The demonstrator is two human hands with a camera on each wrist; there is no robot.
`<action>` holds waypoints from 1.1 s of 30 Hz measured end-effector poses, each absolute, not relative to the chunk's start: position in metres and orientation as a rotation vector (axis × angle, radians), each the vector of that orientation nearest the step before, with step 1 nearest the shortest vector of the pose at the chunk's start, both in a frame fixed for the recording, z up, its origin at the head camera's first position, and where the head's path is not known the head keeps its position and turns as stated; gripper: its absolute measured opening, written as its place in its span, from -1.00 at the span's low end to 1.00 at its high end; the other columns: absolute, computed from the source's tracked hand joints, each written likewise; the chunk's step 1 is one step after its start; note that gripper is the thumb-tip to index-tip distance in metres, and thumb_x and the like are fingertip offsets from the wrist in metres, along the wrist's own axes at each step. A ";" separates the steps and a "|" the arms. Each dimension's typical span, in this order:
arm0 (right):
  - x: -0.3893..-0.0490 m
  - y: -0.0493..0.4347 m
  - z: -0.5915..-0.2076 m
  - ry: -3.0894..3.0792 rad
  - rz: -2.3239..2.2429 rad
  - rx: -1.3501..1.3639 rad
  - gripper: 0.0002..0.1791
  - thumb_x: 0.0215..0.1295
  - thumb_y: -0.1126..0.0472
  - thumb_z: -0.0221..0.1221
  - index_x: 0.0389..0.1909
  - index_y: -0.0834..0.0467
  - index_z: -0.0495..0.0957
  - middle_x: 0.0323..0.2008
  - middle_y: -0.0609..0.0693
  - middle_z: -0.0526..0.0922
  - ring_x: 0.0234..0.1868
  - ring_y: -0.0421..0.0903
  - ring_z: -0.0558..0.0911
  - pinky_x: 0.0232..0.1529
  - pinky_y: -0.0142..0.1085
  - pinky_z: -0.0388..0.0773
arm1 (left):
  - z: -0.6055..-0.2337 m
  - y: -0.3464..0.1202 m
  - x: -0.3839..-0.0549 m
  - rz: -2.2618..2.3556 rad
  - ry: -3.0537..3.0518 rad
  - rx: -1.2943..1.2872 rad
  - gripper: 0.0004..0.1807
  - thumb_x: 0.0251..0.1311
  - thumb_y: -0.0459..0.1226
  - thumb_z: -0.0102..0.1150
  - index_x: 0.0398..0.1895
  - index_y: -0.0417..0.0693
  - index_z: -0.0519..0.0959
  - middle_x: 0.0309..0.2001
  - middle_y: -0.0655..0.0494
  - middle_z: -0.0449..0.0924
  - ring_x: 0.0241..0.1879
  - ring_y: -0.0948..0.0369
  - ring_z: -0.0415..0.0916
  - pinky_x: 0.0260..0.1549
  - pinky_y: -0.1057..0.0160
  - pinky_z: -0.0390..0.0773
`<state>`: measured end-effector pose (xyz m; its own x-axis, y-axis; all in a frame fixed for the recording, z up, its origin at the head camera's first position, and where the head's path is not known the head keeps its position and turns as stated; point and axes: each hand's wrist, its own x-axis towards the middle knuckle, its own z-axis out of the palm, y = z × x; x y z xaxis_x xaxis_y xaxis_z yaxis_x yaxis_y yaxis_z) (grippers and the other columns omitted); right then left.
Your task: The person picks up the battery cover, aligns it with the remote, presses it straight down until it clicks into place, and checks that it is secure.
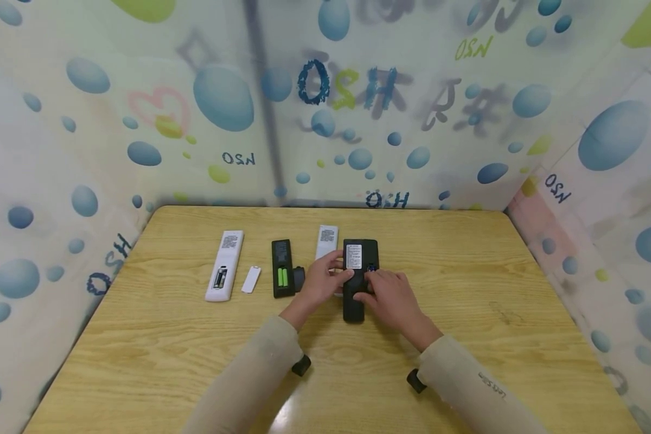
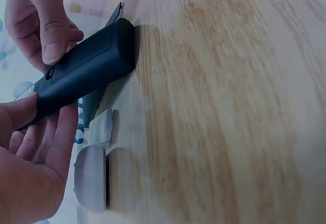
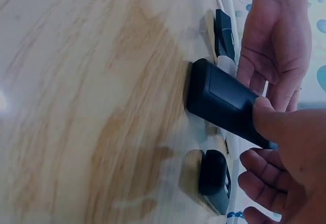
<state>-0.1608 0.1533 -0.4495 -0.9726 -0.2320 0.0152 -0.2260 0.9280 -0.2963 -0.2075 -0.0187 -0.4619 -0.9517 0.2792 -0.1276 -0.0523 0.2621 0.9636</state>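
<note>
A black remote [image 1: 357, 283] lies back-up on the wooden table [image 1: 466, 289], a white label near its far end. My left hand [image 1: 337, 272] holds its left side, the thumb laid over the back. My right hand [image 1: 370, 287] grips the lower right side. In the left wrist view the right hand's thumb [image 2: 55, 45] presses on the black remote [image 2: 86, 68] while my left hand [image 2: 43, 127] cups it from below. In the right wrist view my right hand [image 3: 261, 140] pinches the black remote [image 3: 221, 102], and the left hand [image 3: 275, 51] lies beyond it.
To the left lie a white remote [image 1: 224, 265] with its battery bay uncovered, a loose white cover [image 1: 251, 279], and a second black remote [image 1: 282, 268] showing green batteries. Another white remote [image 1: 327, 240] pokes out behind my left hand. Patterned curtains wall the table.
</note>
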 end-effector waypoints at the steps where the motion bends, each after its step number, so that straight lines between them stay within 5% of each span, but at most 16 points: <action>1: -0.161 0.153 -0.449 3.060 -0.478 -0.356 -0.58 0.21 -0.20 0.25 -0.21 0.07 0.53 -0.44 -0.12 0.48 -0.37 -0.15 0.43 -0.06 -0.08 0.37 | -0.462 -0.019 -0.207 1.744 2.265 0.209 -0.48 0.30 -0.28 0.20 0.33 0.03 0.41 0.04 -0.15 0.62 -0.15 0.05 0.67 -0.35 0.14 0.71; 5: -0.163 0.150 -0.449 3.059 -0.504 -0.319 -0.53 0.14 -0.21 0.32 -0.16 0.08 0.55 -0.40 -0.12 0.53 -0.34 -0.15 0.47 -0.05 -0.07 0.38 | -0.462 -0.019 -0.207 1.745 2.274 0.209 -0.48 0.30 -0.28 0.20 0.33 0.02 0.40 0.03 -0.15 0.62 -0.18 0.05 0.68 -0.36 0.12 0.71; 20: -0.167 0.148 -0.448 3.056 -0.480 -0.276 -0.64 0.20 -0.19 0.28 -0.45 0.00 0.48 -0.59 -0.16 0.45 -0.50 -0.17 0.40 -0.11 -0.07 0.35 | -0.462 -0.018 -0.205 1.740 2.319 0.226 -0.50 0.29 -0.29 0.21 0.30 0.02 0.42 -0.03 -0.14 0.63 -0.27 0.11 0.68 -0.39 0.13 0.71; 33: -0.168 0.148 -0.448 2.978 -0.420 -0.374 -0.59 0.21 -0.15 0.28 -0.28 0.10 0.44 -0.45 -0.08 0.43 -0.35 -0.10 0.42 -0.06 -0.05 0.31 | -0.462 -0.018 -0.205 1.720 2.347 0.210 -0.50 0.28 -0.29 0.22 0.30 0.01 0.43 -0.06 -0.12 0.63 -0.31 0.15 0.67 -0.41 0.14 0.71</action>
<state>-0.1684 0.1480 -0.4479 -0.9635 -0.2573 -0.0742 -0.2268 0.9313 -0.2851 -0.2055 -0.0183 -0.4622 -0.9646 0.2457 -0.0953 -0.0169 0.3032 0.9528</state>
